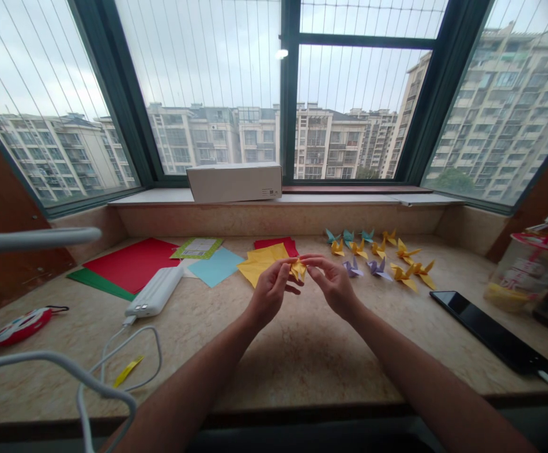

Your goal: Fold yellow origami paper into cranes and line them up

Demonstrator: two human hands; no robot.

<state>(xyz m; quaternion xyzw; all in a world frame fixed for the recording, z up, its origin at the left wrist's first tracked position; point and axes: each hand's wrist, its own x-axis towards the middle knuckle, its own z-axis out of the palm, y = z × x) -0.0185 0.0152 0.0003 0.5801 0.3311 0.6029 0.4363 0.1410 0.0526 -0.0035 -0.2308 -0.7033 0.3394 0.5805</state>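
Observation:
My left hand and my right hand meet above the stone counter, both pinching a small folded yellow paper piece. The fingers of each hand are closed on it. Just behind the hands lie yellow paper sheets and a red sheet. To the right stand several finished paper cranes in yellow, teal and purple.
A large red sheet over green paper, a blue sheet and a white power bank with cable lie at left. A black phone and plastic cup are at right. A white box rests on the sill.

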